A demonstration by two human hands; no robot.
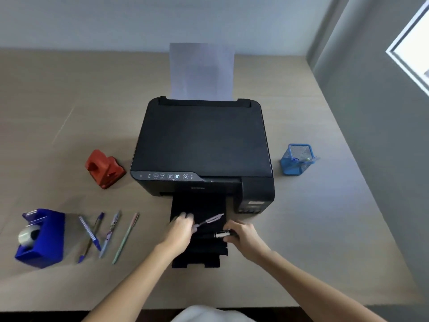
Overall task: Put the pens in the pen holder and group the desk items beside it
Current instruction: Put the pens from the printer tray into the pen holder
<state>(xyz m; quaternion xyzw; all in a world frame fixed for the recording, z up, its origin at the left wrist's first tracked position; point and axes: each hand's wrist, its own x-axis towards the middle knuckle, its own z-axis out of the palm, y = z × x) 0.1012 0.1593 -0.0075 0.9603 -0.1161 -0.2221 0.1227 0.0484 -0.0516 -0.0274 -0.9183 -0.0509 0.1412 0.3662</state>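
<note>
Over the printer's output tray [197,205] at the desk's front edge, two hands work with pens.
The left hand [180,231] pinches a pale pink pen [210,220]; the right hand [243,235] grips a black-and-silver pen [222,234]. Four more pens [109,234] lie toward the front-left of the desk [313,240], beside a blue tape dispenser [41,238]; a red hole punch [104,168] sits behind them. The blue mesh pen holder [297,159] stands near the right edge.

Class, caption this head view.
Both hands hold pens over a printer's tray; pen holder waits right.
</note>
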